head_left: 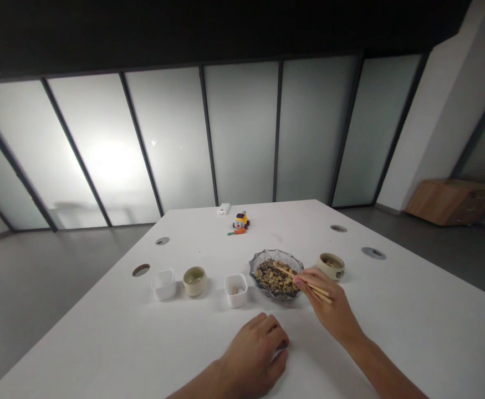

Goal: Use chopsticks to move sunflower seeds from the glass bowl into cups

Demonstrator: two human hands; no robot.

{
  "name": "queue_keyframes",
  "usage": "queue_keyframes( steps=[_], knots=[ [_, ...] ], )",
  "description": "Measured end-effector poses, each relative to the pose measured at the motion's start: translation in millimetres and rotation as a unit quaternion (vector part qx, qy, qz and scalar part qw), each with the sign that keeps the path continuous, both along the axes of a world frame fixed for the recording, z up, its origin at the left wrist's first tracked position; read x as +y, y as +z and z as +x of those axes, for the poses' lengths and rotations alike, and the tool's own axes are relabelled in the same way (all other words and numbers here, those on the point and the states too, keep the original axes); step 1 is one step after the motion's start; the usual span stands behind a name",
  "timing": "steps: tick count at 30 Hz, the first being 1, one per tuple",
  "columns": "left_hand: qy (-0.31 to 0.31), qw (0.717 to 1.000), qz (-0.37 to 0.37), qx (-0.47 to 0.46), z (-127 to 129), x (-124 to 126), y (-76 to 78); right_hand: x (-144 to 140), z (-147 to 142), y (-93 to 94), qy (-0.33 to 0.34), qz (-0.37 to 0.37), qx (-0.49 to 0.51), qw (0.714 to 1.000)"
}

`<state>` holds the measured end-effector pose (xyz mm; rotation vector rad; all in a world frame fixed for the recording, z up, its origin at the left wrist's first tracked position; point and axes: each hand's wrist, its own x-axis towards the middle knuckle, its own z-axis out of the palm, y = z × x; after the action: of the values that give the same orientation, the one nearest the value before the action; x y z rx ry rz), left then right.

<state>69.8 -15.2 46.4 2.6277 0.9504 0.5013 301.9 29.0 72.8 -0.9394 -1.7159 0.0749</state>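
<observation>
The right hand [329, 302] is holding a pair of wooden chopsticks [302, 281], its fingers [304, 280] pinching them near the thick ends while the tips are reaching into the glass bowl [276, 274], which is sitting on the white worktop [392, 321] just in front of that hand. The bowl is holding a heap of mixed beans or seeds [273, 277]; their exact kind is too small to tell. They are likely to be light, hard and smooth, so they would tend to slip or roll between the sticks, and a pinch across the widest part of a single piece looks safest. The glass bowl appears rigid, fairly heavy and breakable, with a scalloped rim.

The left hand [256, 352] is resting on the worktop nearer the person, its fingers curled loosely under and grasping nothing visible.

Just right of the bowl a beige ceramic cup [331, 266] is standing. To its left are a small white square container [236, 290] with a piece or two inside, another beige cup [194, 280], and a second white container [163, 284]. A small toy [241, 221] is lying farther back.
</observation>
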Motion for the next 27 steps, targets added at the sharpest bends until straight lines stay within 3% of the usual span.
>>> queue_keyframes(
  steps=[10,20,22,27],
  knots=[
    [-0.005,1.000,0.021,0.003,1,2,-3.9,-16,-9,18.5,-0.027,0.055,0.025,0.998],
    [-0.005,0.999,0.047,0.006,5,7,-10.5,-39,-37,26.0,0.103,-0.016,0.028,0.994],
    [-0.004,0.999,0.042,0.007,5,8,-10.2,-38,-34,24.8,0.075,0.011,0.040,0.996],
    [-0.008,1.000,0.028,0.012,3,7,-7.8,-25,-10,27.8,-0.078,0.072,0.044,0.993]
  ],
)
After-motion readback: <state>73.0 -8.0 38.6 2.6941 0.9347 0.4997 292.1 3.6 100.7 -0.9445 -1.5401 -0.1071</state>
